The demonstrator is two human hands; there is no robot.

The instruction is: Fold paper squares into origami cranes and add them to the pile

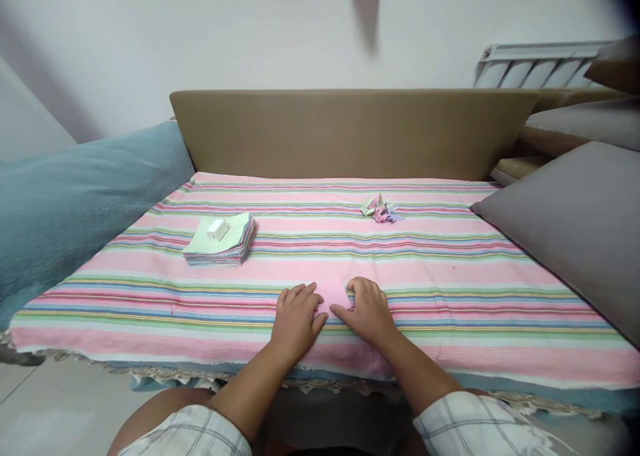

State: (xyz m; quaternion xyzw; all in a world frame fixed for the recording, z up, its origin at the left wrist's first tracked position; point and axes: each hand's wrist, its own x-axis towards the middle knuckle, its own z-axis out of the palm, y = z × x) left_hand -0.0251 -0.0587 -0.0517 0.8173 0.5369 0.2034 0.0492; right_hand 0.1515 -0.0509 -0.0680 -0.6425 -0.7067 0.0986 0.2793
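Pink sheet (332,292) on striped cloth (320,233); beyond it leftward, paper stack (235,241) under white block (218,229); rightward, folded papers (381,211). Touching the sheet's sides: left hand (296,315) and right hand (369,309), palms down, half-open.

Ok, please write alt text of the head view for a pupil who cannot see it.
A person's left hand and right hand touch a small pink paper on a striped cloth. Farther back, a paper stack with a small white block on top lies to the left, and folded paper pieces to the right.
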